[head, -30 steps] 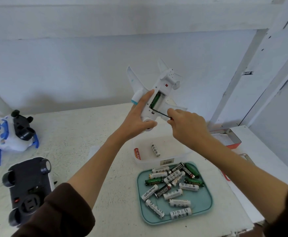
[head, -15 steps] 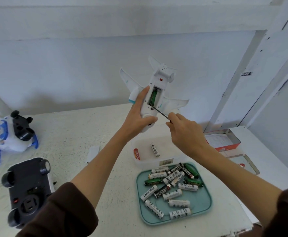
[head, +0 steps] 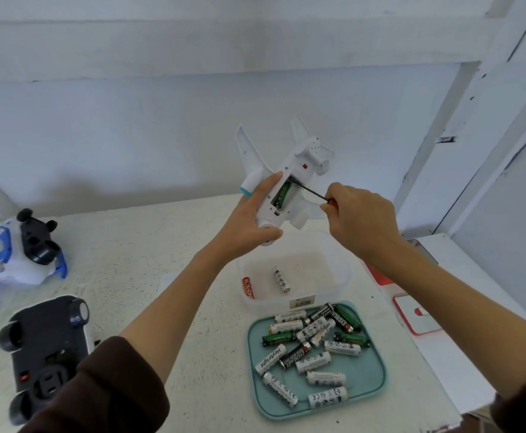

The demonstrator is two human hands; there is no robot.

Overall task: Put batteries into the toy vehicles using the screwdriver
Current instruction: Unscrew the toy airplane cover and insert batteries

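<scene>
- The left hand point(head: 249, 223) grips the white toy plane point(head: 289, 182) belly-up in the air above the table point(head: 130, 260)
- The right hand point(head: 358, 220) pinches the screwdriver point(head: 313, 195), its tip in the open battery bay beside a green battery point(head: 283, 195)
- Loose batteries point(head: 314, 342) lie on the teal tray point(head: 371, 379); a clear tub point(head: 339, 276) behind it holds two more

White toy plane point(head: 299, 170), green battery point(head: 282, 195), teal tray point(head: 377, 379)
</scene>
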